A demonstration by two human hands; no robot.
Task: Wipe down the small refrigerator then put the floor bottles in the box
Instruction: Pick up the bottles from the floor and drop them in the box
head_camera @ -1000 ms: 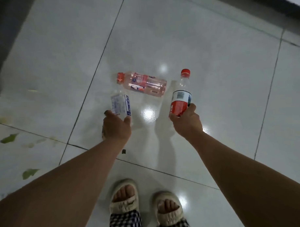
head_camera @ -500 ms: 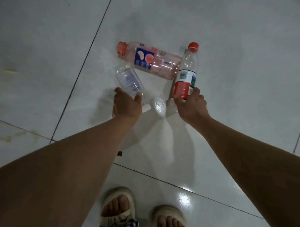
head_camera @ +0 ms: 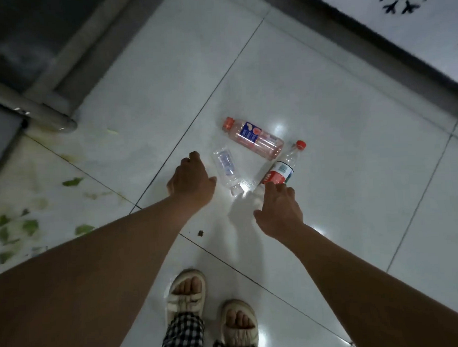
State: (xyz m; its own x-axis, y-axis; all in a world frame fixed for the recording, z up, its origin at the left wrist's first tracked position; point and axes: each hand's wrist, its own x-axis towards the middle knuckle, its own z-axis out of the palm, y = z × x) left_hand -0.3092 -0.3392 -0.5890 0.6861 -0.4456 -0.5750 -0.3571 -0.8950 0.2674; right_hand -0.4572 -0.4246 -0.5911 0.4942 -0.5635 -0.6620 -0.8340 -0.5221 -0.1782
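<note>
Three plastic bottles lie on the white tiled floor [head_camera: 323,74], head view.
- Pink bottle [head_camera: 255,139]: on its side, long axis upper left to lower right, orange cap at upper left; well beyond both hands.
- Clear bottle [head_camera: 225,168]: on its side, neck toward the camera, base away; just right of the left hand [head_camera: 189,180], which is loosely open and holds nothing.
- Red-labelled bottle [head_camera: 282,169]: red cap pointing up-right, base toward the right hand [head_camera: 278,212]; fingers spread, fingertips at its label, no grip.
- Sandals [head_camera: 186,294] below.
</note>
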